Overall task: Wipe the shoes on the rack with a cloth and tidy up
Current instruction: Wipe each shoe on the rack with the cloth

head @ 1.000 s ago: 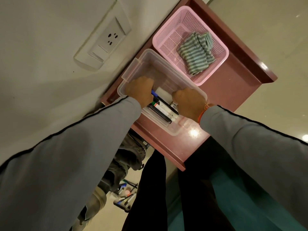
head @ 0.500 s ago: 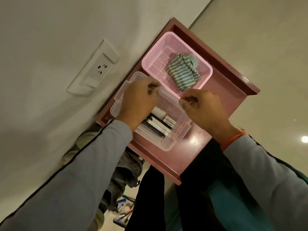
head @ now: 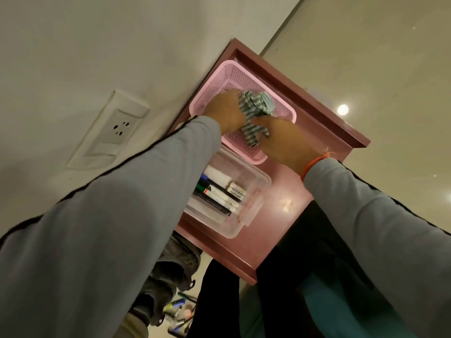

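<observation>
Since the earlier frame, both hands have been lifted away from the clear plastic box (head: 229, 198) and carried forward into the pink basket (head: 244, 111), which sits just beyond the box on the reddish-brown rack top (head: 288, 203).

In the head view, the striped cloth (head: 255, 111) is gathered between the two hands inside the basket. The left hand (head: 225, 113) is pressed against the cloth's left side with its fingers curled; whether they are actually closed on the fabric cannot be told. The right hand (head: 285, 140) is closed on the cloth's lower end, where a bunched fold is pinched.

The step in hand is judged to be the fetching of the cloth, so the wiping is taken as not yet begun. For the next move, the cloth would need to be lifted clear of the basket rim and brought down to the shoes (head: 170, 269), which are glimpsed below the rack edge.

In the clear box, markers and small packets are stacked; one label appears to read "Heybright", though it is small. A wall socket (head: 119, 129) carries no legible writing.
</observation>
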